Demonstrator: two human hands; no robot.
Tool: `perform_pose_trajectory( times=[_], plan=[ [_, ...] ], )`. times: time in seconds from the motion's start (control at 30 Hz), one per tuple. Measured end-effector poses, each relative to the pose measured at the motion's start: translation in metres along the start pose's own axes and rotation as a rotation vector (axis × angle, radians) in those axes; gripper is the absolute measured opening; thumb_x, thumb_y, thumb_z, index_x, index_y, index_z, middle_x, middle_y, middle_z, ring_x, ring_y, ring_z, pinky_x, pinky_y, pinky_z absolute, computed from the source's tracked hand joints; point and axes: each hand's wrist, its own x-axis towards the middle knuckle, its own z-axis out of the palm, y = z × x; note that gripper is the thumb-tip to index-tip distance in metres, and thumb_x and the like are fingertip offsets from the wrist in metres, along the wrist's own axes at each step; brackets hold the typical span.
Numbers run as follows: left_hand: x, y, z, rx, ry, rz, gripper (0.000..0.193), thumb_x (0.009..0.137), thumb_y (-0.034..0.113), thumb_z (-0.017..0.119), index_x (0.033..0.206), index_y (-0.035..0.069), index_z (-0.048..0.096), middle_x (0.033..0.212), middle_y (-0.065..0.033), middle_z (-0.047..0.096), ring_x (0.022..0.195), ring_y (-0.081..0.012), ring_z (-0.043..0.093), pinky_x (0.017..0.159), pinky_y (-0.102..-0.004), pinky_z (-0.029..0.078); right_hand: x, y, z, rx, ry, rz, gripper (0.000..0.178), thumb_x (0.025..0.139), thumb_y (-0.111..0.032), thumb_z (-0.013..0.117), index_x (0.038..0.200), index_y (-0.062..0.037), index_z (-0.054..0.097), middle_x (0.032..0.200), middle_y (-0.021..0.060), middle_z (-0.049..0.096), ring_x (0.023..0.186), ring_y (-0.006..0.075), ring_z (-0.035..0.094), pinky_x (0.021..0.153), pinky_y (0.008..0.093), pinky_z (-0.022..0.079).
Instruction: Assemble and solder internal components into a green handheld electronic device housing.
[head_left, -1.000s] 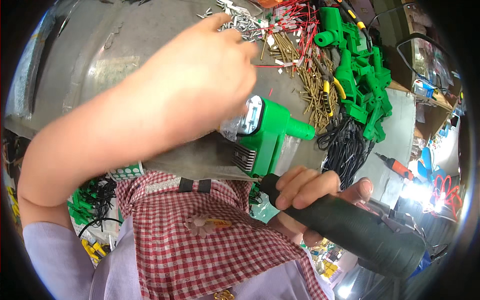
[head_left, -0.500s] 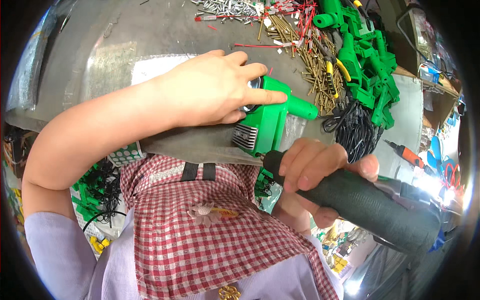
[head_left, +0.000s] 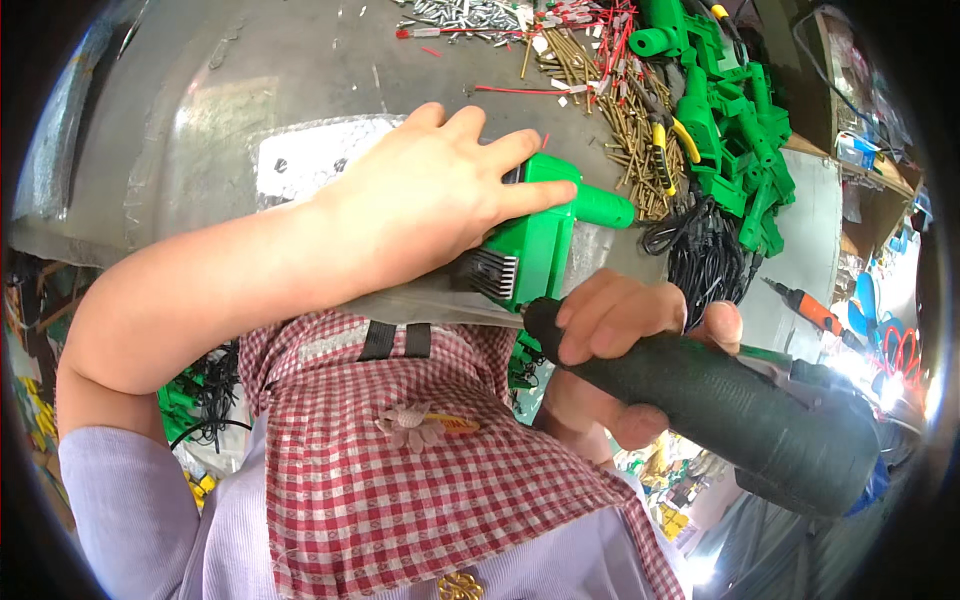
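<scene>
My left hand point(head_left: 455, 185) lies over a green plastic housing point(head_left: 540, 235) at the table's near edge and grips it, one finger stretched across its top. The housing has slotted vents on its near left side and a round green stub pointing right. Some of it is hidden under my palm. In my right hand point(head_left: 640, 330) is a black electric screwdriver point(head_left: 740, 415), its fingers wrapped round the body. The narrow nose of the tool points at the housing's near end; whether the bit touches a screw there is too small to tell.
Beyond the housing lie loose brass screws point(head_left: 630, 150), silver screws point(head_left: 465, 15) and red wires point(head_left: 520, 91). Yellow-handled pliers point(head_left: 660, 155) rest beside a heap of green housings point(head_left: 740, 140) and coiled black cables point(head_left: 705, 255). A white sheet point(head_left: 300, 160) is partly under my left forearm.
My left hand and forearm have shifted slightly, uncovering more of the white sheet. The screwdriver stays at the housing's near end, tilted almost as before.
</scene>
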Motion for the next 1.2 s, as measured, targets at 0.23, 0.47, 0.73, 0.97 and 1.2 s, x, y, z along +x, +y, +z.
perform_pose_trajectory(
  times=[0.23,0.47,0.73,0.97,1.2],
  plan=[
    [-0.005,-0.002,0.000,-0.070,-0.041,0.014,0.078,0.063,0.011,0.072,0.134,0.029,0.047,0.125,-0.0100,0.049,0.094,-0.0279,0.052,0.082,-0.0386,0.044,0.009,-0.012,0.007,-0.147,0.296,0.102,0.089,0.083,-0.043,0.068,0.144,-0.0066,0.014,0.079,0.0085,0.057,0.052,0.0171,0.055,0.049,0.0306,0.045],
    [-0.004,0.008,-0.010,-0.128,-0.110,0.141,0.065,0.065,0.019,0.070,0.127,0.029,0.055,0.121,-0.0060,0.050,0.094,-0.0224,0.051,0.078,-0.0353,0.043,0.053,-0.008,-0.031,-0.099,0.411,0.032,0.102,0.075,-0.053,0.072,0.143,-0.0107,0.008,0.077,0.0090,0.057,0.062,0.0239,0.058,0.060,0.0378,0.049],
    [-0.002,0.003,-0.015,-0.138,-0.140,0.158,0.050,0.074,0.019,0.060,0.123,0.029,0.058,0.119,-0.0057,0.053,0.084,-0.0205,0.052,0.070,-0.0311,0.043,0.037,0.025,-0.048,0.115,0.016,0.039,0.074,0.075,-0.036,0.078,0.129,-0.0092,0.034,0.087,0.0133,0.062,0.072,0.0246,0.059,0.064,0.0375,0.048],
    [0.002,0.002,-0.015,-0.109,-0.155,0.187,0.050,0.076,0.018,0.057,0.125,0.028,0.056,0.123,-0.0037,0.053,0.083,-0.0200,0.052,0.070,-0.0309,0.043,0.052,0.034,-0.050,0.323,-0.016,0.176,0.066,0.069,-0.029,0.083,0.121,-0.0100,0.047,0.078,0.0094,0.058,0.070,0.0208,0.055,0.062,0.0309,0.045],
    [0.003,0.003,-0.016,-0.088,-0.186,0.203,0.052,0.076,0.017,0.057,0.127,0.028,0.054,0.125,-0.0040,0.051,0.084,-0.0214,0.053,0.072,-0.0321,0.044,0.043,0.035,-0.050,0.075,0.004,0.162,0.086,0.081,-0.042,0.071,0.143,-0.0096,0.020,0.083,0.0118,0.060,0.063,0.0222,0.059,0.061,0.0382,0.050]
  ],
)
